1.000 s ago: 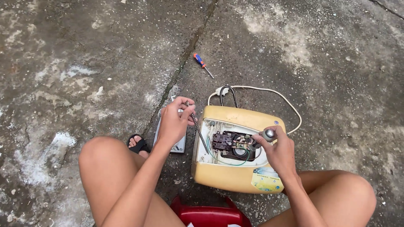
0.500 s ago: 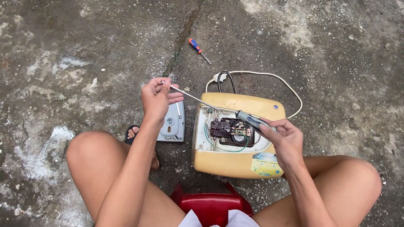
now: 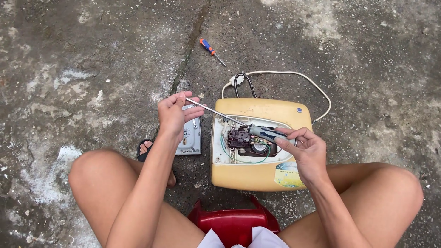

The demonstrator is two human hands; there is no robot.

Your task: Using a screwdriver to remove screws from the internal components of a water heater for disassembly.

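Both hands hold one long screwdriver (image 3: 232, 120) level above an opened yellow appliance (image 3: 257, 172). Right hand (image 3: 305, 149) wraps its fingers around the grey handle, thumb laid along the top. Left hand (image 3: 173, 114) pinches the tip of the thin metal shaft between fingertips and thumb, the other fingers loosely curled. Shaft runs on a slant between the two hands, up and left from the handle, and crosses the upper left corner of the appliance.

Under the right hand: an oval opening in the yellow housing, showing a dark switch block (image 3: 238, 137), a green wire (image 3: 243, 160) looping along the lower rim, and a round metal part beneath the handle. Whether the screwdriver touches any of it cannot be told.

Sticker (image 3: 287, 177), yellow with blue-green, sits on the appliance's near right corner, just below the right wrist. Small blue dot (image 3: 299, 110) on the far right corner.

White cord (image 3: 294, 76) loops out beyond the appliance, past both hands, ending in a dark loop (image 3: 243, 82).

Grey cover plate (image 3: 190, 138) lies flat just beside the left wrist. Small orange-and-blue screwdriver (image 3: 211, 50) lies well beyond the left hand.

Ground: rough grey concrete (image 3: 82, 59), stained, damp-looking, outdoors, with a dark crack (image 3: 186, 55) running away from the left hand. Bare knees either side; red plastic stool (image 3: 232, 222) edge between the thighs; sandalled foot (image 3: 147, 149) below the left forearm.
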